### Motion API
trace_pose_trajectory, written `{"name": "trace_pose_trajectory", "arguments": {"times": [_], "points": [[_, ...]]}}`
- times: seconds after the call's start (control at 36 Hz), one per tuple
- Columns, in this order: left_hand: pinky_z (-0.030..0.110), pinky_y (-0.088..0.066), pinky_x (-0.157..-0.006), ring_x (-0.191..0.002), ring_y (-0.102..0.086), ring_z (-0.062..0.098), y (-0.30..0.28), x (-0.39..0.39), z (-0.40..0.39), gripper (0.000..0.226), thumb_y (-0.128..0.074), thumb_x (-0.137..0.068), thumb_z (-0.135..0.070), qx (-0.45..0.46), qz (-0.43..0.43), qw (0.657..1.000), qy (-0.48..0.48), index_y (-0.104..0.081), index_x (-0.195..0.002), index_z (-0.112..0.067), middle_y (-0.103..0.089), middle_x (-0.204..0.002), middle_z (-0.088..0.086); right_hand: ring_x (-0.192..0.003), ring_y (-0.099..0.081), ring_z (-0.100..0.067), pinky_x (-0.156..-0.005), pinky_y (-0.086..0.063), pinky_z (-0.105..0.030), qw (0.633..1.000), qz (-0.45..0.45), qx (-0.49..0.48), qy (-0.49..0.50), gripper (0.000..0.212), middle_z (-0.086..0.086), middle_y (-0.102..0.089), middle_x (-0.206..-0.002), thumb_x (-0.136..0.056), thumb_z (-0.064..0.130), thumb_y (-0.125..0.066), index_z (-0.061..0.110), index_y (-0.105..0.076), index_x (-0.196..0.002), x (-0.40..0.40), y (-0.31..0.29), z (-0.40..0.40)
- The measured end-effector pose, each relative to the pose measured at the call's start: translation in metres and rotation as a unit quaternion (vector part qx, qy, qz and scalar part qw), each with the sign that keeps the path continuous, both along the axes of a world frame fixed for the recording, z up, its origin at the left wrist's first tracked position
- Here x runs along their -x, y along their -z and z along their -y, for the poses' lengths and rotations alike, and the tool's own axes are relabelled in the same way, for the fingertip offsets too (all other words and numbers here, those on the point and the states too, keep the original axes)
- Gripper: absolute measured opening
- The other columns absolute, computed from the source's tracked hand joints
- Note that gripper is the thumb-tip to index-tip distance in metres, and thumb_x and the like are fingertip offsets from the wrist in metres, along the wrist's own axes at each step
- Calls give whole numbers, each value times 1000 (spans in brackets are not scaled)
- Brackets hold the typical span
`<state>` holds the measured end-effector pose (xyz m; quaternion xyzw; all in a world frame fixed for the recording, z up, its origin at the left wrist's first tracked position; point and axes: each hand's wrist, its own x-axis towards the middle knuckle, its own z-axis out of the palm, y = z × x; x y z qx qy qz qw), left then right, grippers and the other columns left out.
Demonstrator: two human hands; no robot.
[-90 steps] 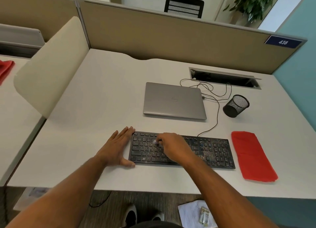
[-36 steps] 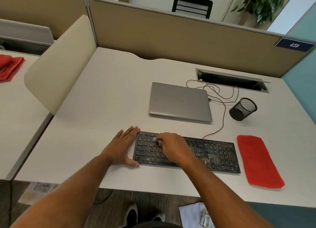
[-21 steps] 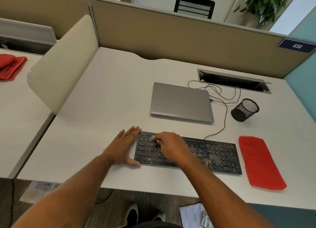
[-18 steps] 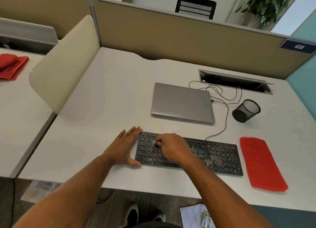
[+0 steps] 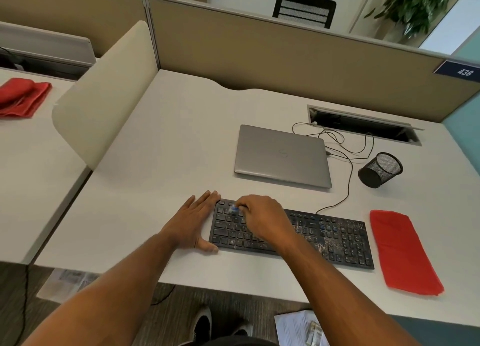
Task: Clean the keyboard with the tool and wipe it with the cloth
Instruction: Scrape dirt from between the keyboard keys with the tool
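Keyboard [image 5: 324, 238] flat at desk [image 5: 155, 164] front edge, R half speckled w/ debris. L hand [image 5: 193, 222] open, palm down, bracing kbd's L end. R hand [image 5: 262, 221] pinched on small bluish tool [image 5: 234, 209] over upper-L keys. Tool looks light, stiff; fingertip hold suits. Cloth [image 5: 401, 252] soft, limp, just R of kbd, untouched.

Keyboard [image 5: 324, 239]: matt black plastic, right half speckled with pale dust and crumbs. Cloth [image 5: 402, 252]: red, soft, matt weave, folded flat. Worktop [image 5: 168, 151]: smooth off-white laminate, low sheen. Laptop [image 5: 281, 156]: brushed silver metal lid, satin. Pen cup [image 5: 380, 169]: black wire mesh. Partition [image 5: 285, 60]: tan fabric, matt.
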<state>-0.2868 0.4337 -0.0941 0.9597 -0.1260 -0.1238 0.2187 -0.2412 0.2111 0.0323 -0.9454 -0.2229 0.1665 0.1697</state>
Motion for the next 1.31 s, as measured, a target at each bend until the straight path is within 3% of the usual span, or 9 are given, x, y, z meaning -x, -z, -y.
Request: {"name": "trace_pose_trajectory", "arguments": {"times": [0.22,0.44,0.58,0.78,0.86,0.97,1.19,1.31], "points": [[34,15,-126,-155,24,6,-1,0,0,148,-65,-63,-95,-4,-1,1000,2,20,-163,-27,15,-172,-8,-89,-67,-20,-82,-56,-38,998,8,48,-30,27,1,-75,-107,-102,15,-54,29,-71,-117,6,14,-8],[34,14,-127,-156,23,6,1,0,0,147,-64,-63,-96,-4,2,1000,-2,18,-163,-27,14,-173,-7,-93,-66,-18,-86,-55,-39,999,24,16,-15,26,4,-74,-112,-107,25,-49,29,-71,-121,-1,5,-9],[33,15,-126,-154,26,3,1,0,-1,147,-64,-63,-96,0,3,1000,0,20,-163,-28,16,-172,-9,-88,-67,-19,-83,-56,-38,998,4,50,-37,25,1,-74,-106,-103,16,-53,27,-71,-116,6,12,-11],[35,14,-127,-154,25,4,3,0,-1,148,-63,-62,-97,-5,4,1000,-2,19,-163,-27,15,-172,-8,-91,-65,-17,-85,-55,-38,999,21,10,-27,24,6,-74,-109,-106,27,-50,31,-70,-119,-1,5,-22],[36,13,-127,-154,25,4,3,0,-1,148,-63,-62,-97,-5,6,1000,-1,20,-163,-27,15,-172,-8,-89,-66,-20,-81,-56,-39,998,33,31,-42,25,5,-74,-106,-104,21,-52,32,-70,-117,1,10,-26],[39,10,-129,-155,25,4,4,0,-1,148,-63,-62,-97,-6,5,1000,0,20,-163,-27,15,-172,-8,-84,-65,-20,-79,-57,-40,997,8,53,-47,23,3,-74,-98,-102,16,-53,29,-71,-109,4,16,-24],[37,11,-128,-155,23,5,4,0,-1,147,-61,-62,-98,-7,7,1000,1,20,-163,-28,14,-173,-8,-94,-66,-19,-85,-55,-37,1000,12,3,-25,26,4,-73,-111,-106,23,-51,32,-70,-120,0,11,-25],[37,12,-128,-155,24,5,3,0,-1,148,-64,-63,-96,-11,2,1000,4,20,-163,-27,15,-172,-8,-94,-67,-19,-83,-56,-38,998,-29,22,-43,24,5,-74,-107,-103,21,-52,29,-72,-114,5,16,-26]]}}
